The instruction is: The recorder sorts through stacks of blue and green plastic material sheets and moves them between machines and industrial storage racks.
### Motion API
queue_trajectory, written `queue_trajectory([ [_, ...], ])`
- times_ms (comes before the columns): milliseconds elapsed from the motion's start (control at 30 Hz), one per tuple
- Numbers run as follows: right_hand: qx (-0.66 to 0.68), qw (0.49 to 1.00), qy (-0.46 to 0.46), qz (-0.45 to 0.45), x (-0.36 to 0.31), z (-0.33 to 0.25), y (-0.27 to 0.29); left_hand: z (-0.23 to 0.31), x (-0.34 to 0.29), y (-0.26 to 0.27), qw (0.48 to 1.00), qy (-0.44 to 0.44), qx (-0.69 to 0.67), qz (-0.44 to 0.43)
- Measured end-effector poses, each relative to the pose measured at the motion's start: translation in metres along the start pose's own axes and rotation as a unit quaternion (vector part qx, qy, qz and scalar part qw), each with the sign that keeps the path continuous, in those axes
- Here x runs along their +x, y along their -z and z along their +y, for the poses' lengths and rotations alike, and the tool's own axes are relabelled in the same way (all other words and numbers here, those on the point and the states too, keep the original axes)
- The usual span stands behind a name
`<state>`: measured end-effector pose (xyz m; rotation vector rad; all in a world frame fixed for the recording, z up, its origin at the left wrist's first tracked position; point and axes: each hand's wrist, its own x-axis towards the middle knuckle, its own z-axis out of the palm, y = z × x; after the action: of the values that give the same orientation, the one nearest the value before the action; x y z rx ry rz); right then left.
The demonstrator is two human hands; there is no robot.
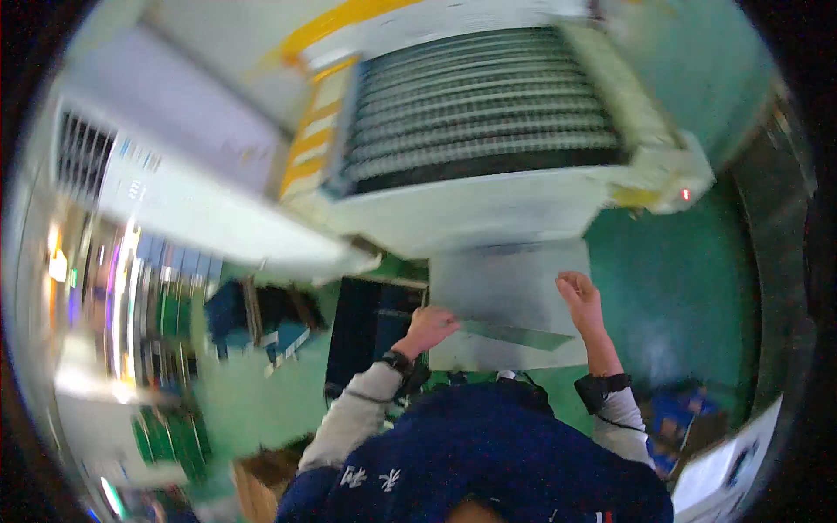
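Note:
My left hand (431, 328) is closed, its fingertips pinched at the left end of a narrow greenish strip (516, 335). Whether that strip is a thin sheet's edge or a gap is unclear. Across from it, my right hand (581, 301) hovers at the right side of a pale grey panel (506, 270), fingers curled together. What either hand grips is too blurred to make out. The panel lies in front of a large white machine (471, 205). A bed of ridged rollers or slats (479, 100) fills the machine's top. Dark bands circle both wrists.
Left of the machine stands a long white cabinet (218, 205) with a vent grille. A black box-like object (370, 331) sits beside my left forearm. Blue and brown items (684, 427) lie by my right elbow. A cardboard box (260, 484) is at lower left on the green floor (261, 410).

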<state>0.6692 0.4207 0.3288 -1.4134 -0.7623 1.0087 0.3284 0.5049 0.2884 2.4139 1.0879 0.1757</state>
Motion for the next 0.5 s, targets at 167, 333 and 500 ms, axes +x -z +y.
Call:
queue_trajectory([
  [167,-0.344,0.886,0.090,-0.298,-0.006,0.008,-0.094,-0.007,-0.006,-0.002,0.998,0.053,-0.002,-0.027],
  [333,-0.488,0.735,0.164,-0.442,-0.033,0.050,-0.116,0.019,-0.021,-0.008,0.995,0.073,-0.046,0.052],
  [500,-0.509,0.768,0.129,-0.366,-0.023,0.080,-0.115,0.026,-0.030,-0.013,0.993,0.066,-0.058,0.081],
])
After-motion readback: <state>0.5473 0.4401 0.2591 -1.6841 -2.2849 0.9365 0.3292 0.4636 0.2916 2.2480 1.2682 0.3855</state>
